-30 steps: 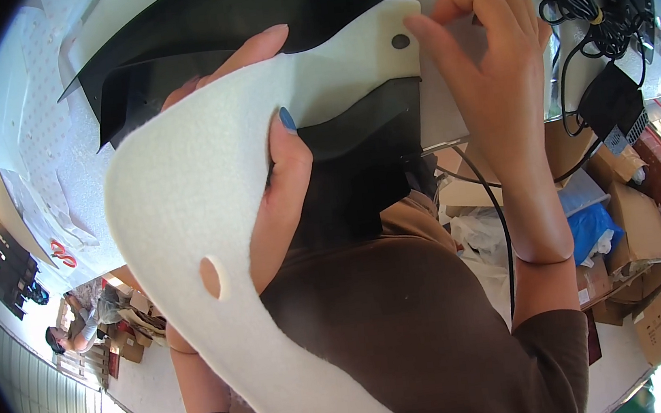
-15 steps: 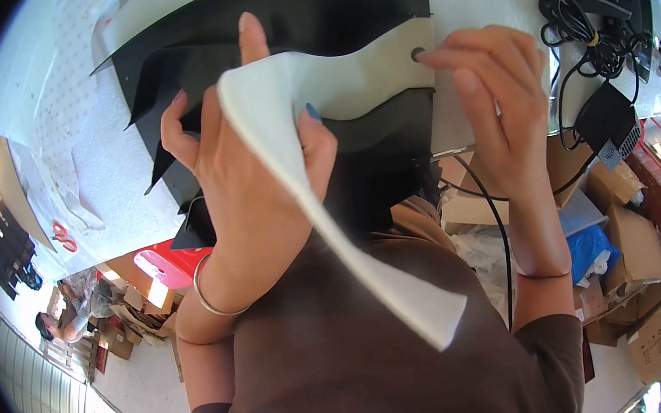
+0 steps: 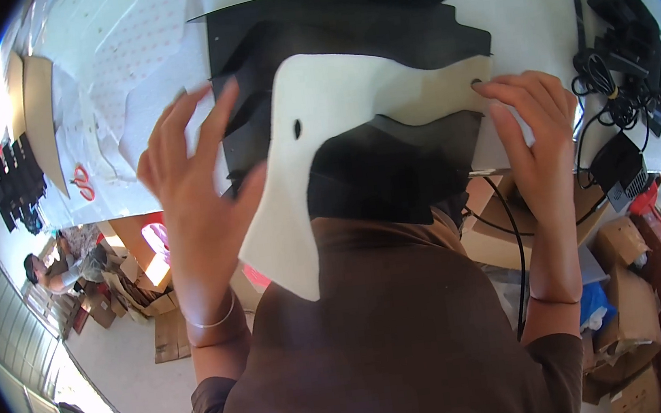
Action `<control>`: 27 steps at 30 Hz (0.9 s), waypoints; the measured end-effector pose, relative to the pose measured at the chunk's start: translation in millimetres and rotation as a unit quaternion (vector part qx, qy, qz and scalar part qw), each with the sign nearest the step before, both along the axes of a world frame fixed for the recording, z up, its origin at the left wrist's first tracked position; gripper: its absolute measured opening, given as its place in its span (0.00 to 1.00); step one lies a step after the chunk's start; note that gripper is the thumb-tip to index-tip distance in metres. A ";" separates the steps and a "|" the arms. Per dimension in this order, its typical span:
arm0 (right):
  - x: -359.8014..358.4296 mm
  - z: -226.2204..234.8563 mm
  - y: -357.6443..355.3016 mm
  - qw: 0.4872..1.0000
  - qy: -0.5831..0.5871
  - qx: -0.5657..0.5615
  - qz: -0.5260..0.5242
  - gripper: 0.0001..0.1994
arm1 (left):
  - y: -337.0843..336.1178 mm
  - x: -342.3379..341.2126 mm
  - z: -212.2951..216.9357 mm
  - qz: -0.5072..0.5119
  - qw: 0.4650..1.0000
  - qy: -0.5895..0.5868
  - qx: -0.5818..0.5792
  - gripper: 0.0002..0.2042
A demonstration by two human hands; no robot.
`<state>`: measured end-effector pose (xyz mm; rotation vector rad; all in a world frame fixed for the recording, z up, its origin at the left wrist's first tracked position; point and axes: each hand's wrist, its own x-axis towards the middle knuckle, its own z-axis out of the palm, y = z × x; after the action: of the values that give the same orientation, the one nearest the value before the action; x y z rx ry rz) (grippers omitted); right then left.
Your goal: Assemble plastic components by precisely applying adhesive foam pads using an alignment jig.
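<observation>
A white, bent flat piece (image 3: 335,100) with a dark oval hole lies partly over a stack of black sheets (image 3: 384,176). Its lower arm reaches past the sheets toward my shirt. Beside its left edge is my left hand (image 3: 200,172), fingers spread and slightly blurred, holding nothing. At the far right end of the piece, the fingertips of my right hand (image 3: 527,110) touch next to a small dark round spot. The right thumb stands apart from those fingers, lower down by the end of the piece.
Thin translucent sheets (image 3: 144,73) cover the table's left part, with red-handled scissors (image 3: 83,183) near its edge. Coiled black cables (image 3: 607,89) and a black adapter (image 3: 619,165) lie at the right. Cardboard boxes (image 3: 631,303) stand below on the right. Another person (image 3: 53,275) is far left.
My left hand has let go of the white piece and moved left off it. The piece has turned flatter, showing its oval hole. My right hand stays at its right end.
</observation>
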<state>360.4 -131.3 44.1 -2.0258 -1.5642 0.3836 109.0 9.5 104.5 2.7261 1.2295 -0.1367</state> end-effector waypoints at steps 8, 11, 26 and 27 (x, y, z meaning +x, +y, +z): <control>-36.2 38.7 45.5 0.975 0.185 0.069 0.101 0.08 | -28.1 15.3 56.7 0.056 0.965 -0.242 -0.088 0.12; -33.9 24.7 47.8 0.979 0.170 0.101 0.055 0.09 | -12.6 11.5 36.1 0.020 0.975 -0.216 -0.049 0.11; -47.8 -7.7 50.8 0.976 0.151 0.159 0.002 0.16 | 48.5 3.0 -12.0 0.088 0.959 -0.266 -0.046 0.05; -47.8 -9.7 50.3 0.980 0.129 0.148 -0.011 0.17 | 51.7 4.6 -15.0 0.072 0.957 -0.279 -0.027 0.06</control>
<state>312.6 -81.1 34.4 -1.6900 -1.3506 0.3653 113.6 61.2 89.5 2.3608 1.2091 0.5654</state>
